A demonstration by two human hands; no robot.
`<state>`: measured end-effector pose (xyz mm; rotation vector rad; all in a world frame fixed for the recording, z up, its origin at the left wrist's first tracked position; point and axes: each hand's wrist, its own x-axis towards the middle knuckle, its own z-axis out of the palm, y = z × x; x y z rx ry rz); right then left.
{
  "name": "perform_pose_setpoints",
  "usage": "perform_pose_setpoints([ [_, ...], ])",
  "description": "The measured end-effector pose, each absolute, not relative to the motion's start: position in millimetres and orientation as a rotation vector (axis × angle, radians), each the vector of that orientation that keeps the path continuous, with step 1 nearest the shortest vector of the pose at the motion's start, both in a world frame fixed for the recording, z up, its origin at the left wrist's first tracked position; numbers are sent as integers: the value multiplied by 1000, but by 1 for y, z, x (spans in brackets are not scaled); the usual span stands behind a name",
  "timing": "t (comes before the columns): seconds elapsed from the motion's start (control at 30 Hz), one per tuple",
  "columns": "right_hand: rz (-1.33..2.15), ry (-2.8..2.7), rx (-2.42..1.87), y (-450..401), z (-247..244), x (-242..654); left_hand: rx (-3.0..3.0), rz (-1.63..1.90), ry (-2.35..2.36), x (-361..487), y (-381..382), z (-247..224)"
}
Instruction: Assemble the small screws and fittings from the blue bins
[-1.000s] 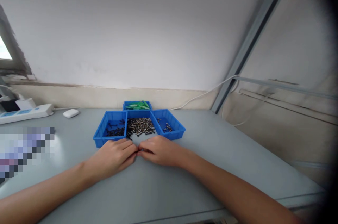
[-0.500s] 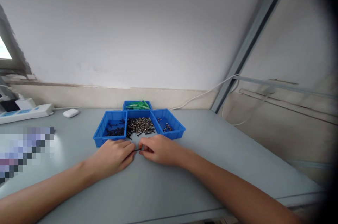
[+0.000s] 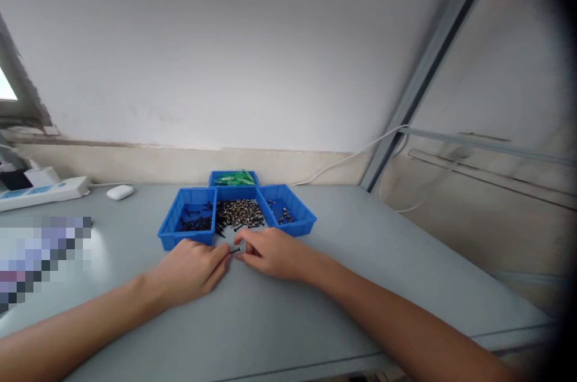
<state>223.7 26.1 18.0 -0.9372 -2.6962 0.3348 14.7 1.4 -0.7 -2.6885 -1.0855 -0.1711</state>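
Note:
My left hand (image 3: 196,268) pinches a thin black screw (image 3: 235,250), whose free end points right toward my other hand. My right hand (image 3: 270,253) is beside it with thumb and forefinger apart, and nothing shows between them. Just beyond the hands lies a loose pile of brassy and dark screws (image 3: 241,212). To the left of the pile, a blue bin (image 3: 165,232) contains black screws. On the right, another blue bin (image 3: 311,226) has a few brassy pieces in it.
A third blue bin (image 3: 211,178) at the back carries green plastic packets (image 3: 237,178). At left are a white power strip (image 3: 67,190), a small white case (image 3: 120,192) and a pixelated flat object (image 3: 40,250). A metal post (image 3: 396,136) rises at the table's right rear.
The thumb and forefinger of my right hand have parted from the end of the screw. My left hand still grips it in nearly the same place.

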Motion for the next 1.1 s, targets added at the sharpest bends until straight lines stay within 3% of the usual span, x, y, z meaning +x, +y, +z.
perform_pose_setpoints([
  [0.8,183,-2798,-886,27,20,224,-2670,-126,-1154,16,2,1],
  [1.1,129,-2814,-862,26,21,223,-2693,-438,-1053,13,4,-3],
])
